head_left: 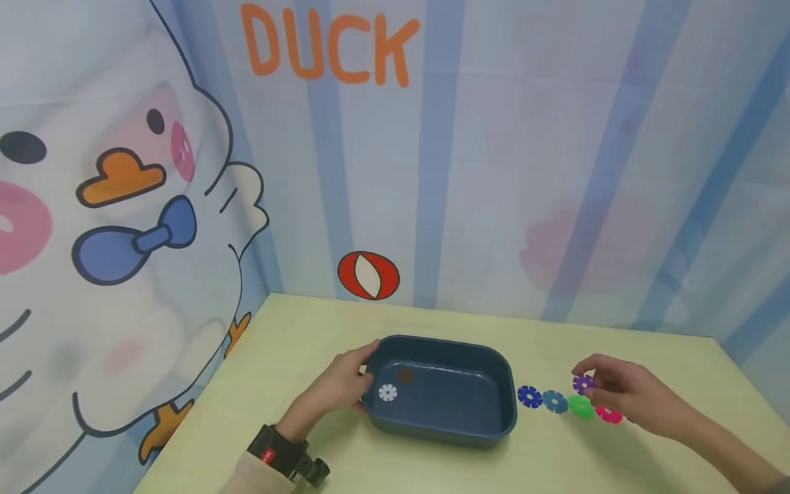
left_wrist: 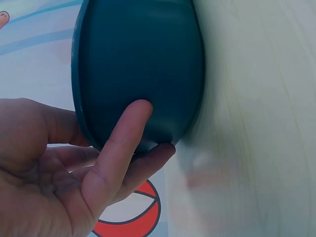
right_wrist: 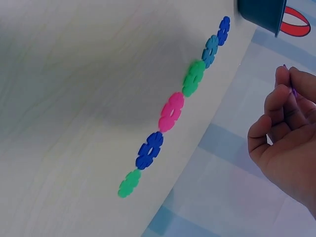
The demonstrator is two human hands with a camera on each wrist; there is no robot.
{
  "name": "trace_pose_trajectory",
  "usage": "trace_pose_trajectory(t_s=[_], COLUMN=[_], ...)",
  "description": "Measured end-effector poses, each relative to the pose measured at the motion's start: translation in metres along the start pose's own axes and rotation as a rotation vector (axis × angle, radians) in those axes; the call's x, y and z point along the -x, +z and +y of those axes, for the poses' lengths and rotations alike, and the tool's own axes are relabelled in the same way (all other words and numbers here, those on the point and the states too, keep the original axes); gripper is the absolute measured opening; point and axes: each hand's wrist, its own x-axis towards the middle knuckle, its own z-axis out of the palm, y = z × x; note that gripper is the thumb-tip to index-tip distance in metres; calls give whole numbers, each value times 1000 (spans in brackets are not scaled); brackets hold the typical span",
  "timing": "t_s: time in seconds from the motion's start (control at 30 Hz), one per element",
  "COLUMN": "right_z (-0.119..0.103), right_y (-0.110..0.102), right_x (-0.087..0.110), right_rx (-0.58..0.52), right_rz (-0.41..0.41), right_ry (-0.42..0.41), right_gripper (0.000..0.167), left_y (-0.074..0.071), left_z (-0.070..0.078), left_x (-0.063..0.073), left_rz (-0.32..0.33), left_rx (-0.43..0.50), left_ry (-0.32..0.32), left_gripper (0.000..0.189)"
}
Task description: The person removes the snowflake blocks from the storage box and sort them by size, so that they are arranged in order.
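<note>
My left hand (head_left: 345,379) grips the left end of a dark blue plastic basin (head_left: 441,429); in the left wrist view its fingers (left_wrist: 121,143) lie against the basin's end. Inside the basin are a white snowflake disc (head_left: 387,392) and a brown one (head_left: 404,375). Between thumb and index finger my right hand (head_left: 636,398) pinches a purple snowflake disc (head_left: 583,384), held above the table. Beneath that hand runs a row of discs: dark blue (head_left: 529,396), steel blue (head_left: 555,401), green (head_left: 581,407), pink (head_left: 609,413), then another dark blue (right_wrist: 149,150) and a green (right_wrist: 129,183).
The pale yellow table (head_left: 321,319) meets a striped cloth backdrop (head_left: 494,171) behind the basin. A printed duck (head_left: 123,274) covers the left cloth wall. A black strap with a camera (head_left: 286,454) sits on the left wrist.
</note>
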Motion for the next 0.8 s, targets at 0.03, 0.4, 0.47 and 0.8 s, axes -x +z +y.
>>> trace_pose_trajectory(t_s=[0.03,0.4,0.47,0.8], right_z=[2,31,37,63], right_y=[-2,-19,-22,-38], right_x=[2,20,23,41], right_rx=[4,66,70,72], right_rz=[3,46,50,50], right_ry=[10,19,29,132], right_gripper=[27,25,26,27], left_y=[0,1,2,1], left_z=[0,2,3,3], left_x=[0,1,1,1], left_rz=[1,12,11,12], left_rx=[1,-10,-10,-4], left_ry=[-1,-18,-20,-19], left_gripper=[68,68,68,68])
